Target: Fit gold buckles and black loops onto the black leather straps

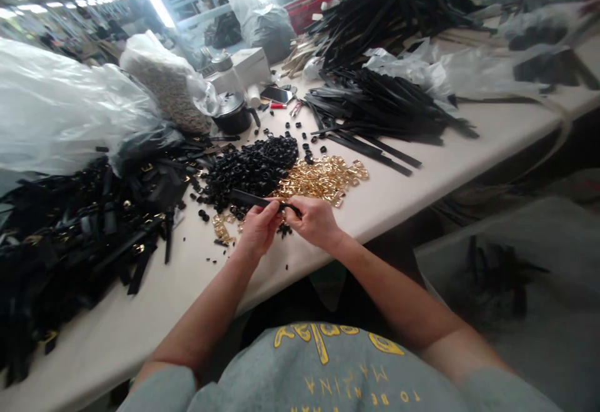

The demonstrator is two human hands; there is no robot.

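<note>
A black strap (249,198) runs between my two hands above the near side of the heaps. My left hand (260,227) pinches it between thumb and fingers, with a flat length sticking out to the left. My right hand (313,219) is closed on the strap's other end, which bends in front of the fingers. Whether a buckle sits on the strap between the hands is too small to tell. Just beyond them lie a heap of small black loops (255,165) and a heap of gold buckles (323,177).
Black straps with buckles (117,218) are piled at left. Loose black strips (375,102) lie at right, under a larger bundle (389,12). At the back are a black lidded pot (233,115), a phone (277,94), a filled plastic bag (164,80) and a red basket (309,9).
</note>
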